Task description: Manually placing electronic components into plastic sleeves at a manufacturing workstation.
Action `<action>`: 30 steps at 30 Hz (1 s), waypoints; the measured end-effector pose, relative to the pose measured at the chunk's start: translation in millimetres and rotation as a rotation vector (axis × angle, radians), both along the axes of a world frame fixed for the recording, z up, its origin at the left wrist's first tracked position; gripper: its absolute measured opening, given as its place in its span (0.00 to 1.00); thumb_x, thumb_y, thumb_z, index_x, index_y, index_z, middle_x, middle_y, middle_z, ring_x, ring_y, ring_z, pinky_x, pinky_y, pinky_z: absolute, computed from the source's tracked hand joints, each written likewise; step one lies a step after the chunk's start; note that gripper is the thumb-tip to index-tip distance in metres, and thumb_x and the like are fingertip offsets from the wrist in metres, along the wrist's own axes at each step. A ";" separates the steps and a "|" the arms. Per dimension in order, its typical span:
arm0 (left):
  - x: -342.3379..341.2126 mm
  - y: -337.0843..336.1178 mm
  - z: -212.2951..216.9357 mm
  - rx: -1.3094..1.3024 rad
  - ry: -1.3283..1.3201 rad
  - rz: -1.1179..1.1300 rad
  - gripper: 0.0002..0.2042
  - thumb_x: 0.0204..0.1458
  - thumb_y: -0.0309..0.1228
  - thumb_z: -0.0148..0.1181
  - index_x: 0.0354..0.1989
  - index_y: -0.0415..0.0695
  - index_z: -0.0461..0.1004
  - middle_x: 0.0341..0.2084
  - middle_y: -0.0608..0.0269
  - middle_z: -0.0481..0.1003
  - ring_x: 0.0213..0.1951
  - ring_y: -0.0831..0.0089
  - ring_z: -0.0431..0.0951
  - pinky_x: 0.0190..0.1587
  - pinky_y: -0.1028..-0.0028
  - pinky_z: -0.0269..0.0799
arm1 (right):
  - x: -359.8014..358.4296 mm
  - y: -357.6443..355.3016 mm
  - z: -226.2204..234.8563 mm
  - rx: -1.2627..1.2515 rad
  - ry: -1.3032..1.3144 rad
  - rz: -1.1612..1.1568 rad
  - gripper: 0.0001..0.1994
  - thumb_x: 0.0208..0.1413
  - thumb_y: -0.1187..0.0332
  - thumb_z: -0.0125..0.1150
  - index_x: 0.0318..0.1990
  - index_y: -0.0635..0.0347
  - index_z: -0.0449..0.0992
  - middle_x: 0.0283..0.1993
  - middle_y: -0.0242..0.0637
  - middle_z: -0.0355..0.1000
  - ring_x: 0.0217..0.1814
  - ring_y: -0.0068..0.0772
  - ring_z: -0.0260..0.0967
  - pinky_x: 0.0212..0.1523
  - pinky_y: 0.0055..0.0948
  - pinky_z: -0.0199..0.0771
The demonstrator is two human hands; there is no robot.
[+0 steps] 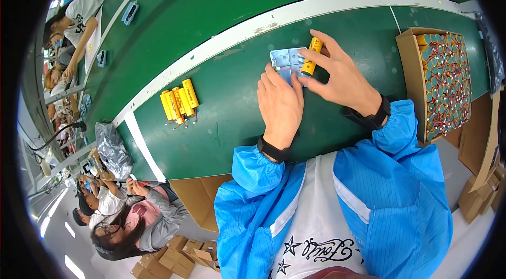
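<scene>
A light-blue plastic case, shallow with ribs and slots, lies on the green bench in front of me. My left hand grips its near left side, fingertips at the edge and thumb close to the thin red and white wires. My right hand is closed on a yellow cylindrical battery, thumb low and fingers along the far end. This battery is at the right side of the case, over its edge; whether it touches the inside cannot be seen. Several yellow batteries with short wires lie together to the left.
A cardboard box packed with wired yellow batteries stands on the right. A white rail separates my bench from a green belt carrying blue cases. A grey plastic bag lies left; several people sit beyond it.
</scene>
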State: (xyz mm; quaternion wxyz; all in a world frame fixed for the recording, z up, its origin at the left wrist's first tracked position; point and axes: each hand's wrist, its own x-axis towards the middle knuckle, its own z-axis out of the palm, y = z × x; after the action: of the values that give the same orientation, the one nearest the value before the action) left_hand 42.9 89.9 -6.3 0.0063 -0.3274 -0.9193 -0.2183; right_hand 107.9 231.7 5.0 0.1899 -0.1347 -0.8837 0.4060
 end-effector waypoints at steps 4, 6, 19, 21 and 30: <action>1.6 -0.2 -2.6 0.003 -0.002 0.012 0.24 0.55 0.32 0.56 0.54 0.26 0.61 0.36 0.44 0.70 0.37 0.51 0.72 0.39 0.60 0.68 | -0.6 6.9 -4.0 -0.026 -0.050 0.061 0.20 0.46 0.70 0.71 0.49 0.57 0.79 0.65 0.52 0.61 0.54 0.49 0.70 0.53 0.34 0.72; 2.8 0.4 -2.5 0.004 -0.009 0.018 0.24 0.55 0.32 0.57 0.54 0.26 0.61 0.36 0.44 0.70 0.36 0.51 0.71 0.39 0.60 0.68 | -2.2 5.6 -3.6 -0.089 0.004 0.039 0.20 0.46 0.69 0.71 0.50 0.56 0.79 0.66 0.53 0.60 0.55 0.50 0.70 0.53 0.34 0.72; -5.8 -11.3 -13.2 0.103 -0.059 -0.134 0.26 0.48 0.27 0.59 0.54 0.25 0.61 0.43 0.39 0.67 0.42 0.50 0.69 0.42 0.60 0.68 | -19.8 -29.5 -6.1 -0.104 0.148 0.209 0.13 0.52 0.71 0.65 0.46 0.60 0.77 0.67 0.54 0.56 0.57 0.54 0.66 0.54 0.39 0.71; -7.5 -16.1 -10.7 0.149 -0.102 -0.125 0.27 0.48 0.26 0.59 0.55 0.25 0.61 0.44 0.38 0.67 0.43 0.49 0.68 0.43 0.60 0.68 | -17.4 -28.9 -4.8 -0.056 0.128 0.226 0.12 0.53 0.71 0.65 0.46 0.60 0.76 0.67 0.54 0.55 0.58 0.56 0.64 0.55 0.40 0.70; -14.5 -38.1 15.4 0.284 -0.513 -0.036 0.24 0.46 0.18 0.59 0.54 0.31 0.67 0.42 0.45 0.69 0.34 0.54 0.77 0.35 0.62 0.74 | -14.8 -31.8 4.0 0.123 0.025 0.251 0.13 0.51 0.76 0.64 0.44 0.60 0.73 0.66 0.57 0.50 0.65 0.62 0.54 0.60 0.46 0.63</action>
State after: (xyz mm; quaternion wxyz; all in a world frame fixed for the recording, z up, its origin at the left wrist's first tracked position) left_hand 28.4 51.9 9.1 -0.1847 -0.2736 -0.8452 -0.4204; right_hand 93.1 199.9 9.0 0.1566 -0.0059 -0.9144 0.3733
